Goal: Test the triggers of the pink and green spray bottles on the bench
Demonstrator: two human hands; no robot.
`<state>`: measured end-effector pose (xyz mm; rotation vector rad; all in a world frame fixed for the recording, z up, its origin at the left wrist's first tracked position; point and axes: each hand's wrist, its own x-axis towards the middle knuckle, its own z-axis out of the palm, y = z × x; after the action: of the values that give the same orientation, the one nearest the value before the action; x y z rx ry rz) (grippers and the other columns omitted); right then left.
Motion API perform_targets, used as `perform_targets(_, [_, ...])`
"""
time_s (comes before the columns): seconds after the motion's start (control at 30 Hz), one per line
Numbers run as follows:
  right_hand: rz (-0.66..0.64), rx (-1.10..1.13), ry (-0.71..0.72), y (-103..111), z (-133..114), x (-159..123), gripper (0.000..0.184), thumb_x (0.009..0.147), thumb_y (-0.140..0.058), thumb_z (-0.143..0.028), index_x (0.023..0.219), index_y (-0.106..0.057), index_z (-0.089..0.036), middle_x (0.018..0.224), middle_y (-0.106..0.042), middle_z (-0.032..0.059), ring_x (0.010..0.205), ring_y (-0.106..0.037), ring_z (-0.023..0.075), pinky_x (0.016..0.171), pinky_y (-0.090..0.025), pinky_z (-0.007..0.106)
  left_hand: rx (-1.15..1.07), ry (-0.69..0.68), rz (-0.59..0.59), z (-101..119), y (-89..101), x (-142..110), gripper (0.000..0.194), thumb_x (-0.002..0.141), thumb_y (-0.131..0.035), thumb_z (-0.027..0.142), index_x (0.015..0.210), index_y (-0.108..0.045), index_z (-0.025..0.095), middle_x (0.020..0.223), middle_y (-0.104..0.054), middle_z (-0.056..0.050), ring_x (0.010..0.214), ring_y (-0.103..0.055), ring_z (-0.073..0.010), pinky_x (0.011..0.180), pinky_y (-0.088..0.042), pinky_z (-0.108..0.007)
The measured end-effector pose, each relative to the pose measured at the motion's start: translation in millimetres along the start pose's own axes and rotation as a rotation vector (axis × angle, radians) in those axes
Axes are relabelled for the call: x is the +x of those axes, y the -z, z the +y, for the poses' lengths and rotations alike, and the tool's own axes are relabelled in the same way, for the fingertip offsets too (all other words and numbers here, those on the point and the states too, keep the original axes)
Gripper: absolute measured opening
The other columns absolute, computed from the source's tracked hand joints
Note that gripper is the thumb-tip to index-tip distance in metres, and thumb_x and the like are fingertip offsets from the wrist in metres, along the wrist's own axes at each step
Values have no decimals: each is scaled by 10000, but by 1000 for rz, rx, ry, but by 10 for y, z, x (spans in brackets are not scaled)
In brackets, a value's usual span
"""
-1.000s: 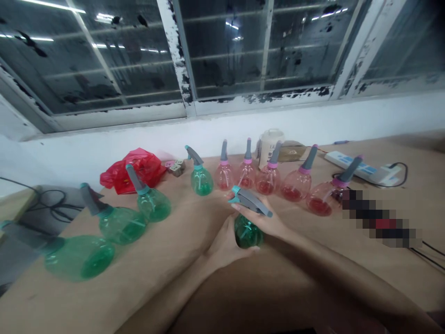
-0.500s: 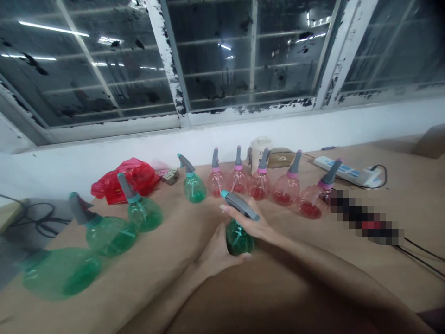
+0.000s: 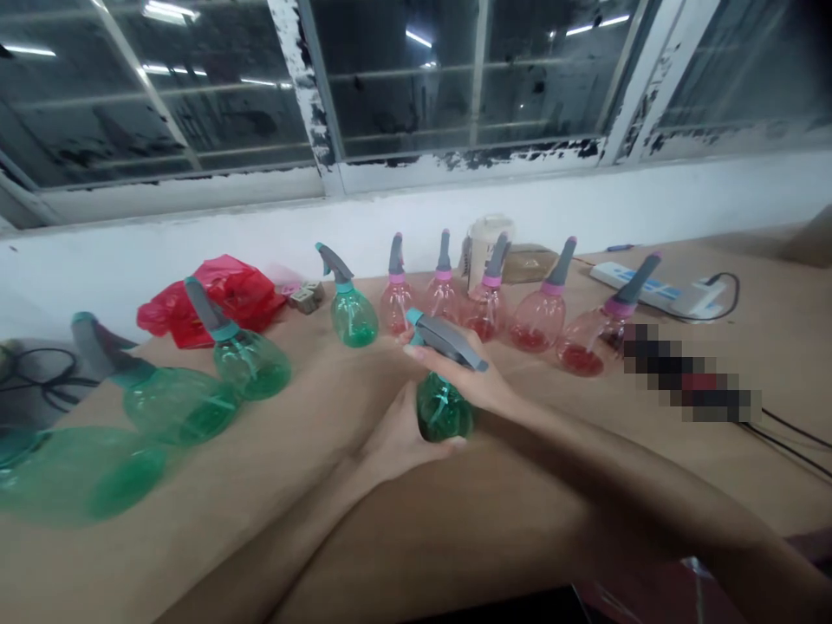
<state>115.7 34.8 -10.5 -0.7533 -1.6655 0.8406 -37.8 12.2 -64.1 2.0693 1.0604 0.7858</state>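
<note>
head view only; clock centred on the held bottle, 12 = toward the window (image 3: 403,78).

bottle (image 3: 444,416) is green, low on the near part of the tabletop (image 3: 325,390), between both hands. can't tell if its base touches down. left hand (image 3: 393,446) is half open, palm cupped round the body from 8 o'clock, thumb across the near side; far fingers hidden. reads as the steadying grip: smooth round body, so a wide wrap makes sense.

right hand (image 3: 484,381) comes in from 4, curled round the neck just under the grey sprayer (image 3: 448,338), one digit along its near side, rest hidden. narrow neck likely gives it the firmer hold. sprayer's teal tip points about 10-11, tail about 4. two-point hold top and bottom probably keeps it from twisting.

other greens: one at 11 (image 3: 354,316), three strung out from 10 to 8 (image 3: 252,364). five pinks (image 3: 536,321) in an arc, 11:30 to 2. looks like sorting by colour, with the near middle left for handwork.

red bag (image 3: 208,299) at 10, white tub (image 3: 490,247) behind the pinks at 1, power strip (image 3: 650,290) at 2, pixelated item (image 3: 689,373) at 3; can't identify that one.
</note>
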Motion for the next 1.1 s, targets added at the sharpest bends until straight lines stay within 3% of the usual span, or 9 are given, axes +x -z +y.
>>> perform_targets(0.4, [-19,9,-39,13,-44,-4,244,815,-631,-428,986,-652,-255,985,-698,12,897,-655,182,828,-508,338,45,22,-17,16,-10,-12,708,655,-749,425,1257,-431,233,1255,-525,-110,1218,-473,-361,986,-416,-553])
perform_targets(0.67, [-17,19,-46,11,-20,-5,276,751,-705,-407,971,-653,-247,967,-706,14,877,-667,192,784,-525,337,9,-53,0,-25,-21,-4,843,656,-761,437,1354,-330,245,1362,-459,-118,1273,-428,-356,1041,-369,-562])
perform_targets(0.93, [-42,50,-35,19,-65,8,262,739,-720,-391,949,-652,-250,976,-697,20,945,-659,201,860,-513,363,9,-53,-1,-19,-12,-7,862,648,-764,450,1362,-336,226,1355,-463,-126,1286,-412,-362,1050,-359,-556])
perform_targets(1.1, [-31,-20,-43,9,-36,11,261,752,-696,-451,920,-651,-256,921,-697,8,820,-655,184,761,-515,342,4,-60,-5,-36,-15,-6,849,635,-769,456,1341,-360,223,1305,-494,-130,1278,-414,-368,1056,-337,-574])
